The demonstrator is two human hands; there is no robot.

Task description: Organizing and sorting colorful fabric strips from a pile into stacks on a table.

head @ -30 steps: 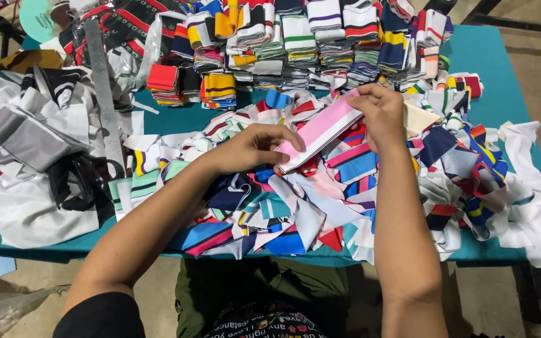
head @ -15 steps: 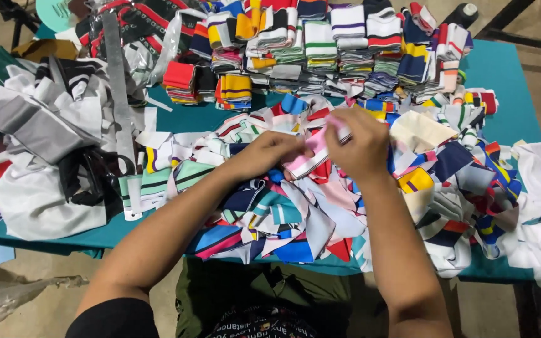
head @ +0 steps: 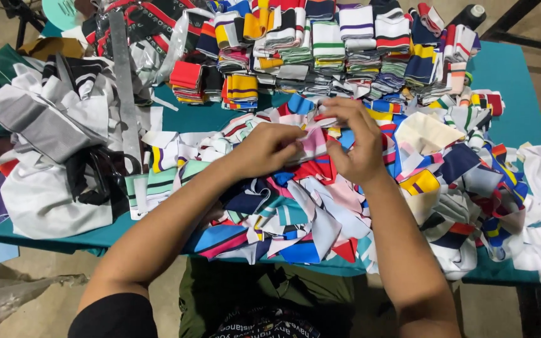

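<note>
At the near edge of the teal table [head: 515,81], a loose heap of fabric scraps [head: 320,213] spreads in pink, blue, red and white, some hanging over the rim. Just beyond it the two hands meet over the heap. The left hand [head: 269,149] pinches the left end of a pink-and-white strip [head: 313,141], fingers closed on it; the right hand [head: 355,141] is curled over the strip's right end, fingers closed on it too. The strip lies between the hands, its long axis running left to right, both hands equally near it. Left of the hands lie grey and white cloth pieces [head: 39,125] and a metal ruler [head: 123,87]. Farther back, stacks of folded striped bands [head: 345,44] stand in rows across the table.
</note>
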